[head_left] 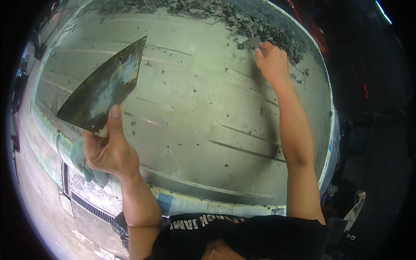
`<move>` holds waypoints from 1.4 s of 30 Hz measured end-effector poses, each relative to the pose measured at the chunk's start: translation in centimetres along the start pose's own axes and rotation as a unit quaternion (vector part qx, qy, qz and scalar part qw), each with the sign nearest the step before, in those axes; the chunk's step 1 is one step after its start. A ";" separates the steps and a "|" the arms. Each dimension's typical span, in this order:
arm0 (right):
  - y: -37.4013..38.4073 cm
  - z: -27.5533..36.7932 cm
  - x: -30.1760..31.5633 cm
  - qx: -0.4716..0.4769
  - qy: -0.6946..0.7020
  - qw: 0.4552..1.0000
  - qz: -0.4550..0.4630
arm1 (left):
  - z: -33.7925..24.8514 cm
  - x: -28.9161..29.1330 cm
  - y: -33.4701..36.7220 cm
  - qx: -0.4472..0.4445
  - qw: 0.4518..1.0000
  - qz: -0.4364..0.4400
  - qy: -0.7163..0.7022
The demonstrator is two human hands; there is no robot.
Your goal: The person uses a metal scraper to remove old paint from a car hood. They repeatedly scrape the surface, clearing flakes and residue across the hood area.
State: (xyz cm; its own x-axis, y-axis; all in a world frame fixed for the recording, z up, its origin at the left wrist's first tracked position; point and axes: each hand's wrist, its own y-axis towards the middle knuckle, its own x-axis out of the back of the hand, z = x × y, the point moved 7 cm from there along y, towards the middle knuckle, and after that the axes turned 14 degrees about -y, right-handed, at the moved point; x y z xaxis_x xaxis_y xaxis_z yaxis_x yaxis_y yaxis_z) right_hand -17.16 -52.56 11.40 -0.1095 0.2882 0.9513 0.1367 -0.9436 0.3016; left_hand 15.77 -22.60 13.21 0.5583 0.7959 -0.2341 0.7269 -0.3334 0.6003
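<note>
My left hand (110, 145) grips a putty knife (106, 84) and holds it up over the left side of a pale, ribbed metal panel that looks like a vehicle roof (195, 112). The knife's wide, dark blade is smeared with pale grey residue, and my thumb presses on it near the handle end. Stretched out to the far right, my right hand (274, 63) has its fingertips pinched on a thin grey flake (255, 42). Just beyond it lies a heap of dark, broken flakes (277, 37).
More dark flakes (195, 11) run along the panel's far edge, and small crumbs are scattered across its surface. Newspaper (195, 206) lines the near edge. A grey-green cloth (89, 167) hangs at the near left, above a floor drain grate (91, 207).
</note>
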 end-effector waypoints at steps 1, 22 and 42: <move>-0.1 -0.2 0.0 -0.003 0.005 1.000 0.007 | 0.0 0.1 0.3 0.004 1.000 -0.008 -0.015; 5.7 -4.3 -0.3 0.017 0.057 0.985 0.163 | -0.1 -1.0 -0.5 0.019 1.000 0.008 -0.013; 5.2 -3.5 0.4 0.065 0.016 0.993 0.096 | 0.0 -0.8 0.1 0.000 1.000 -0.009 -0.024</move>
State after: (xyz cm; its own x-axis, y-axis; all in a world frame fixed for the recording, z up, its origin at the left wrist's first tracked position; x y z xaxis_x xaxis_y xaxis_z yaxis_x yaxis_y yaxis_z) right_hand -19.94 -57.95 13.17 -0.0991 0.0975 0.9903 0.2832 -0.9513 0.1220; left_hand 15.41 -23.27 13.47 0.5637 0.7763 -0.2821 0.7372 -0.3188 0.5958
